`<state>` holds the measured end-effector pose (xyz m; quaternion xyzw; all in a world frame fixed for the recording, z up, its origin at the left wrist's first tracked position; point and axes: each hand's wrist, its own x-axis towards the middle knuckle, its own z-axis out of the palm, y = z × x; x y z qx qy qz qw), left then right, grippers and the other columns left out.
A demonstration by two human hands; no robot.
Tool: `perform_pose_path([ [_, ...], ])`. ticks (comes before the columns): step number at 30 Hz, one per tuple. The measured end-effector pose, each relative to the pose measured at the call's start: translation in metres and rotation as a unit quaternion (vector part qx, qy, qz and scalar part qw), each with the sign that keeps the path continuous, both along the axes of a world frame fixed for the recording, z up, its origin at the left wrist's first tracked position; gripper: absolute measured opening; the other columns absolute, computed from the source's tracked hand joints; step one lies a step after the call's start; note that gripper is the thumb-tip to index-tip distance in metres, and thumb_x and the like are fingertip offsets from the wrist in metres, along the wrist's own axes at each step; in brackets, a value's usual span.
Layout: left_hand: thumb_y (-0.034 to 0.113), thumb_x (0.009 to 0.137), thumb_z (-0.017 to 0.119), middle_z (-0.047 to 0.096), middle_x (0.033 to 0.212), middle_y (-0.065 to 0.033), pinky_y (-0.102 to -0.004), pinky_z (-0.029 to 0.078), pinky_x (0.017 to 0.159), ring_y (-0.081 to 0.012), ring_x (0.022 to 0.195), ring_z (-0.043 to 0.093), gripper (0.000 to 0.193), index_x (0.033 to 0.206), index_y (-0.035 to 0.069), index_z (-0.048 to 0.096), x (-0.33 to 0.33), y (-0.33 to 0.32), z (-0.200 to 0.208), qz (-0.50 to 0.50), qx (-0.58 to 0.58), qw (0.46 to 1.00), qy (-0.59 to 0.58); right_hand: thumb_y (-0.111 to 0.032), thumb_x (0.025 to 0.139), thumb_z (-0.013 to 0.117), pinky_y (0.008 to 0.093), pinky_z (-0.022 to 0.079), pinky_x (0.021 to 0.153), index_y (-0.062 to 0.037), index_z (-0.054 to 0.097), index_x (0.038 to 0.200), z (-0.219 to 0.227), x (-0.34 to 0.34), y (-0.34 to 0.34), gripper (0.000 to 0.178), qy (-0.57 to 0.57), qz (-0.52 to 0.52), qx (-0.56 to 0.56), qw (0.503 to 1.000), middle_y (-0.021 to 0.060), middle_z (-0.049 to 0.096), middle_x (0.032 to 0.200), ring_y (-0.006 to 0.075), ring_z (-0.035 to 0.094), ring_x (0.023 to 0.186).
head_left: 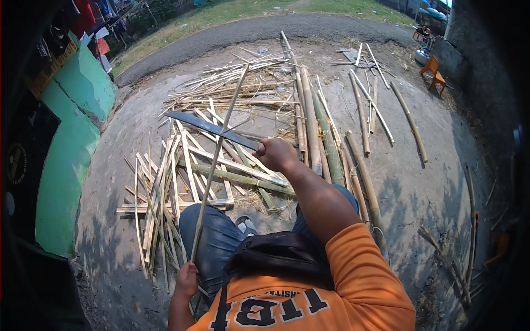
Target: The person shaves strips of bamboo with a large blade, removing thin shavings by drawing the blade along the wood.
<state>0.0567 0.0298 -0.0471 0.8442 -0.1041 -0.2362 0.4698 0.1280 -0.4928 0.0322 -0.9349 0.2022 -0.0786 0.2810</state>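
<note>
My right hand (276,155) is closed round the handle of a machete (207,127), whose long dark blade reaches out to the left. A long thin bamboo strip (207,190) rises from my left hand (186,278), whose fingers are wrapped round its lower part. The blade crosses the strip at about its middle; a small sliver stands out at that crossing. Split bamboo strips (160,204) lie in a loose heap ahead of my left knee. Green bamboo pieces (237,175) lie among them, in front of my feet.
Whole bamboo poles (312,127) stretch away ahead of me, right of the heap. Farther off lies another pile of strips (221,91). More poles (408,118) lie to the right. An orange chair (433,73) stands by the right wall, and a green wall (69,143) borders the left.
</note>
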Motion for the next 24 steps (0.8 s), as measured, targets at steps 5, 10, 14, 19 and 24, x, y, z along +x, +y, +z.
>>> perform_pose_path([
  [5,0.066,0.106,0.043,0.050,0.069,0.0011,-0.0279,0.040,0.060,-0.0094,0.065,0.050,0.063,0.089,0.007,0.057,0.000,0.001,0.004,0.006,0.021,0.999,0.025,-0.044,0.090,0.074,0.0452,0.058,0.087,-0.0211,0.078,0.103,-0.007,0.002,-0.001,0.026,-0.002,0.000,0.005,1.000,0.0087,0.078,0.102,0.0314,0.074,0.099],
  [10,0.066,0.106,0.043,0.051,0.070,0.0009,-0.0281,0.040,0.060,-0.0095,0.065,0.050,0.063,0.089,0.007,0.057,0.001,0.001,0.002,0.000,0.026,1.000,0.015,-0.044,0.090,0.075,0.0460,0.058,0.087,-0.0213,0.078,0.103,-0.012,0.005,-0.003,0.027,-0.003,0.000,0.013,1.000,0.0096,0.078,0.102,0.0325,0.074,0.099],
  [14,0.067,0.106,0.043,0.050,0.070,0.0008,-0.0281,0.040,0.060,-0.0095,0.065,0.050,0.064,0.089,0.007,0.057,0.002,0.005,0.000,0.002,0.024,1.000,0.019,-0.043,0.090,0.075,0.0478,0.057,0.087,-0.0186,0.077,0.102,-0.009,0.002,-0.001,0.027,-0.029,0.001,0.019,0.999,0.0128,0.077,0.099,0.0353,0.073,0.098],
  [19,0.066,0.106,0.043,0.050,0.070,0.0009,-0.0283,0.040,0.061,-0.0096,0.066,0.049,0.063,0.089,0.007,0.057,0.003,0.002,0.001,-0.005,0.030,0.999,0.009,-0.046,0.090,0.075,0.0505,0.056,0.082,-0.0105,0.076,0.098,-0.017,-0.001,-0.001,0.036,-0.061,0.007,0.022,0.998,0.0176,0.075,0.093,0.0403,0.072,0.092],
  [24,0.069,0.103,0.048,0.039,0.064,0.0039,-0.0263,0.032,0.051,-0.0076,0.055,0.037,0.061,0.088,0.010,0.053,0.000,-0.002,0.000,-0.001,-0.015,1.000,0.011,-0.044,0.091,0.074,0.0492,0.058,0.086,-0.0175,0.077,0.104,-0.014,0.000,0.000,0.029,-0.030,0.003,0.038,0.999,0.0138,0.077,0.100,0.0372,0.073,0.097],
])
